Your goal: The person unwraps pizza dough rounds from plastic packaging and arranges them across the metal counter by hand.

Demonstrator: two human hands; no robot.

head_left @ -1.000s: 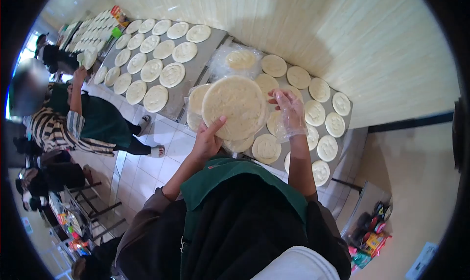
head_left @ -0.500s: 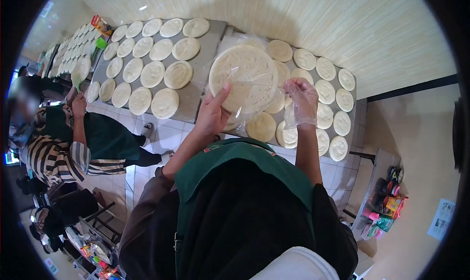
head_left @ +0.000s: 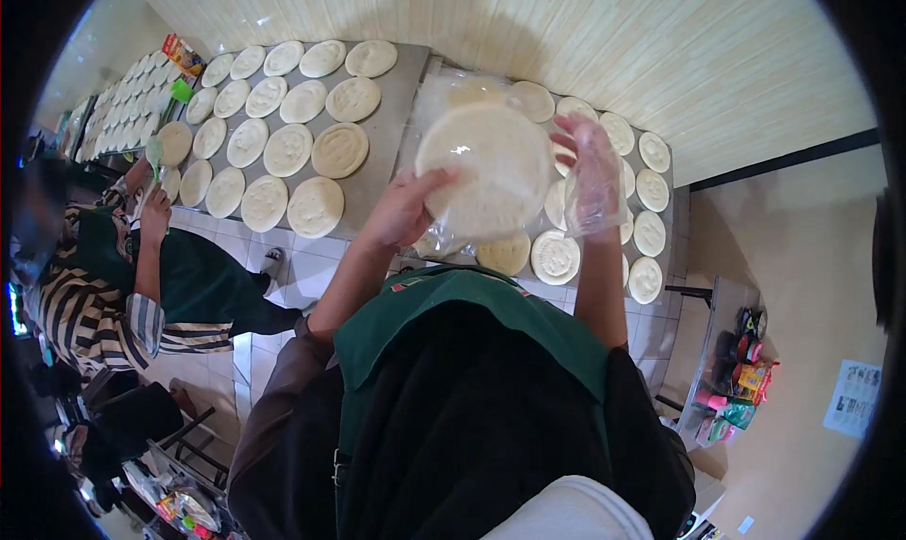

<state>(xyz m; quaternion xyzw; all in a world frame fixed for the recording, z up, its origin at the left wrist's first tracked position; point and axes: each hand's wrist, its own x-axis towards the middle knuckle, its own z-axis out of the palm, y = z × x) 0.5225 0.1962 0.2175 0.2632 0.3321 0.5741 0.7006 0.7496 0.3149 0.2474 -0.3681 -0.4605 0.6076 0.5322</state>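
A large round flat dough base (head_left: 486, 177) inside a clear plastic bag is held up over the metal table. My left hand (head_left: 408, 206) is bare and grips its left edge, thumb on top. Just right of the bagged base, my right hand (head_left: 590, 167) wears a clear plastic glove; its fingers are apart and nothing is in them. More clear plastic (head_left: 453, 87) lies behind the bagged base. Round dough bases (head_left: 555, 257) lie in rows on the table around and beneath my hands.
A metal table (head_left: 394, 116) bears rows of bases at the left. A co-worker (head_left: 113, 276) in a green apron stands there, holding a green utensil. Colourful packets (head_left: 753, 382) lie on a side shelf at the right. A wall runs behind the tables.
My right hand has let go of the plastic at the bag's right edge, and its fingers have spread. The bagged base has shifted slightly right. The co-worker's hands have lowered a little.
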